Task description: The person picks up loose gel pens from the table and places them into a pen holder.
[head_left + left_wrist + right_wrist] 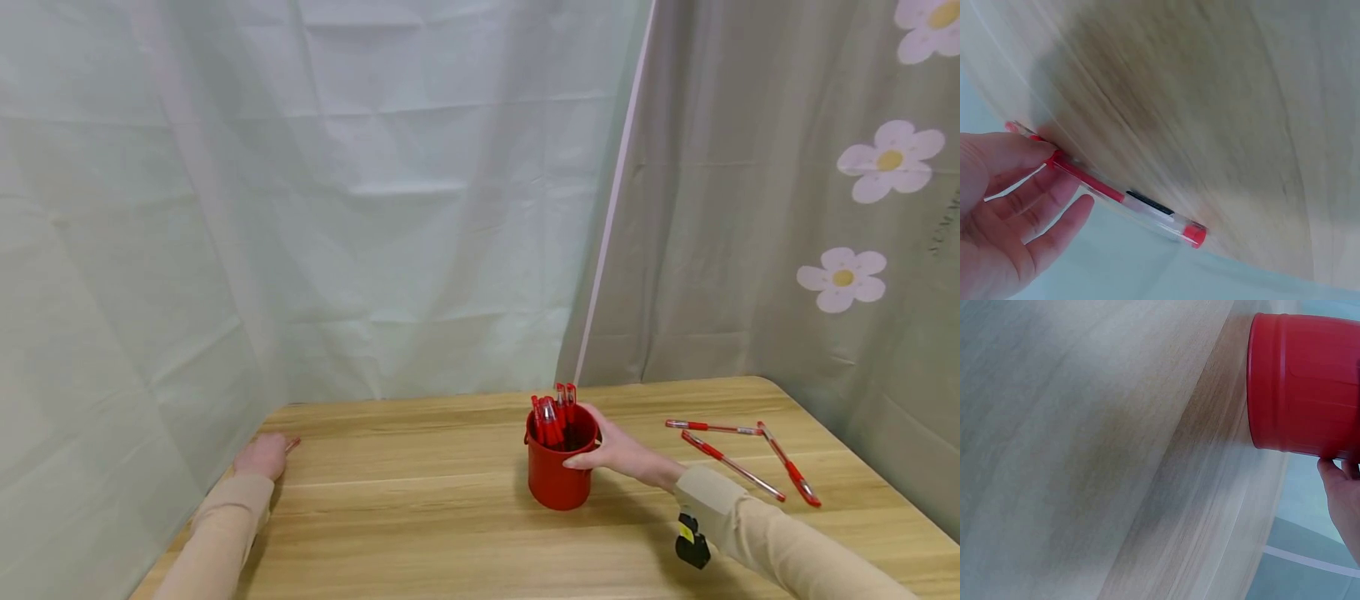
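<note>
At the table's left edge my left hand holds a red pen. The left wrist view shows thumb and fingers of that hand pinching the clear-and-red pen near one end, while its red-tipped other end points away. My right hand grips the side of a red bucket, thumb at the front near the rim. Several red pens stand inside the bucket. In the right wrist view only a few fingers show against the bucket; whether its base touches the table is unclear.
Three red pens lie on the table's right side: one at the back, one slanting in front, and one farthest right. Curtains hang behind the wooden table and along its sides.
</note>
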Action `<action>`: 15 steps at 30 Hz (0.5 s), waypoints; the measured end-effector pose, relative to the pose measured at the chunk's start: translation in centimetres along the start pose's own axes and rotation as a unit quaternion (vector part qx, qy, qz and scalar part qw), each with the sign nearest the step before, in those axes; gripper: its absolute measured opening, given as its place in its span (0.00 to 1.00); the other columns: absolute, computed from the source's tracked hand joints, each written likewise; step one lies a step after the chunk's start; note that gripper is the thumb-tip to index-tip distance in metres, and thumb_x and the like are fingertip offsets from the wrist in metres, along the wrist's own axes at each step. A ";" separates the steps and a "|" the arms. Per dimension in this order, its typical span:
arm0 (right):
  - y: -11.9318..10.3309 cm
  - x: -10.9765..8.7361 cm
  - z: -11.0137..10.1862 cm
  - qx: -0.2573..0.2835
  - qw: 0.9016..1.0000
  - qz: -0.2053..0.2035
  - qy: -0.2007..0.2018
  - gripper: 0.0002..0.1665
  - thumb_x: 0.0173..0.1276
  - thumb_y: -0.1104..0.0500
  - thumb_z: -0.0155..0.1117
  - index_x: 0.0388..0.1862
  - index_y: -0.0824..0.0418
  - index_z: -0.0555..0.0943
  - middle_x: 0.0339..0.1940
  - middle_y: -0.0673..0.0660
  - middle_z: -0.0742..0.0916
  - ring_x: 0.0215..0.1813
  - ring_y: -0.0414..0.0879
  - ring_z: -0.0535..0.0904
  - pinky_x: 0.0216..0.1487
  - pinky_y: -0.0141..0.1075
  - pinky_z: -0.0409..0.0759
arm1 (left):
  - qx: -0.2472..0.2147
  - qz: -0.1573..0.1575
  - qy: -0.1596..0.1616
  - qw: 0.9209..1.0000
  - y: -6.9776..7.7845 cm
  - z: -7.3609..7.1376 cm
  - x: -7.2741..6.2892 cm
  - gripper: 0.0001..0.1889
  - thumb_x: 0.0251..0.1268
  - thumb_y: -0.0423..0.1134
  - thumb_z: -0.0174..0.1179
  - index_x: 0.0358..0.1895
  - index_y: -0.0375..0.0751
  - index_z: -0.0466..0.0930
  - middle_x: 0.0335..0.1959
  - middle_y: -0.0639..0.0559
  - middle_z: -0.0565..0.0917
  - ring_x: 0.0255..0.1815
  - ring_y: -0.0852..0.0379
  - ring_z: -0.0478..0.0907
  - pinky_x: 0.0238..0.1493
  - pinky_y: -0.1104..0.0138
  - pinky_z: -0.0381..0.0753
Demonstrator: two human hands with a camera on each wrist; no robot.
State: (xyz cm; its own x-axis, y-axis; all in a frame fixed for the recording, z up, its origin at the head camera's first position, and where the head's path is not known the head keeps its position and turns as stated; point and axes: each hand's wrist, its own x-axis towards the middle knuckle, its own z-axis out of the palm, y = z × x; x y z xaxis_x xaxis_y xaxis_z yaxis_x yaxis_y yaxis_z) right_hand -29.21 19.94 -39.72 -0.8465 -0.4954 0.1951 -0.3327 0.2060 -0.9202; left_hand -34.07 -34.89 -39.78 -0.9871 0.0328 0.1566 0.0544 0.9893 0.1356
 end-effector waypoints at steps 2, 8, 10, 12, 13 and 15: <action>-0.1 0.0 0.0 -0.001 1.000 0.000 -0.001 0.47 0.54 0.60 0.69 0.67 0.58 0.53 0.60 0.60 0.69 0.59 0.53 0.65 0.54 0.47 0.66 | 0.008 0.008 -0.003 1.000 0.0 -0.1 0.0 0.08 0.57 0.26 0.48 0.22 0.33 0.72 0.27 0.30 0.76 0.30 0.30 0.74 0.28 0.45 0.72; -0.1 0.0 0.0 0.004 1.000 0.000 -0.001 0.47 0.54 0.60 0.69 0.67 0.59 0.52 0.60 0.60 0.70 0.59 0.54 0.65 0.53 0.47 0.66 | 0.016 0.018 0.000 1.000 -0.1 0.0 -0.2 0.08 0.53 0.23 0.49 0.20 0.37 0.69 0.26 0.33 0.76 0.29 0.32 0.74 0.27 0.45 0.72; -0.1 0.0 0.0 0.005 1.000 0.000 0.000 0.48 0.54 0.60 0.70 0.67 0.59 0.53 0.60 0.59 0.70 0.59 0.54 0.65 0.53 0.47 0.66 | 0.025 0.026 0.004 0.999 -0.1 0.0 -0.2 0.07 0.52 0.23 0.49 0.20 0.36 0.70 0.26 0.33 0.76 0.28 0.32 0.74 0.27 0.45 0.72; -0.1 0.0 -0.1 0.005 1.000 0.003 0.001 0.47 0.53 0.60 0.70 0.67 0.59 0.53 0.59 0.59 0.70 0.59 0.53 0.65 0.53 0.47 0.66 | 0.035 0.032 0.005 0.999 -0.1 0.0 -0.3 0.07 0.52 0.23 0.50 0.21 0.35 0.70 0.25 0.34 0.76 0.27 0.33 0.75 0.26 0.45 0.73; -0.1 0.0 -0.1 0.005 1.000 0.005 0.001 0.47 0.53 0.60 0.70 0.67 0.59 0.53 0.59 0.59 0.70 0.59 0.53 0.65 0.53 0.47 0.66 | 0.039 0.035 0.005 0.999 -0.2 0.0 -0.3 0.06 0.52 0.23 0.50 0.21 0.34 0.70 0.25 0.34 0.76 0.28 0.34 0.75 0.26 0.45 0.73; -0.3 0.0 0.0 0.005 1.000 0.007 0.000 0.47 0.54 0.61 0.69 0.67 0.59 0.53 0.59 0.60 0.70 0.59 0.54 0.65 0.52 0.47 0.67 | 0.043 0.039 0.004 0.998 -0.3 0.1 -0.4 0.05 0.51 0.22 0.50 0.22 0.32 0.70 0.25 0.34 0.75 0.28 0.35 0.75 0.26 0.45 0.73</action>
State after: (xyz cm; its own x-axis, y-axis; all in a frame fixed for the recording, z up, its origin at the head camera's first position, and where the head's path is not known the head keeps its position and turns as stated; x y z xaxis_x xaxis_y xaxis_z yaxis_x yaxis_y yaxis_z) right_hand -29.13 19.90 -39.43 -0.8512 -0.4919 0.1830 -0.3170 0.2038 -0.9263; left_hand -33.72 -35.22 -39.95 -0.9790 0.1099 0.1719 0.1180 0.9923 0.0378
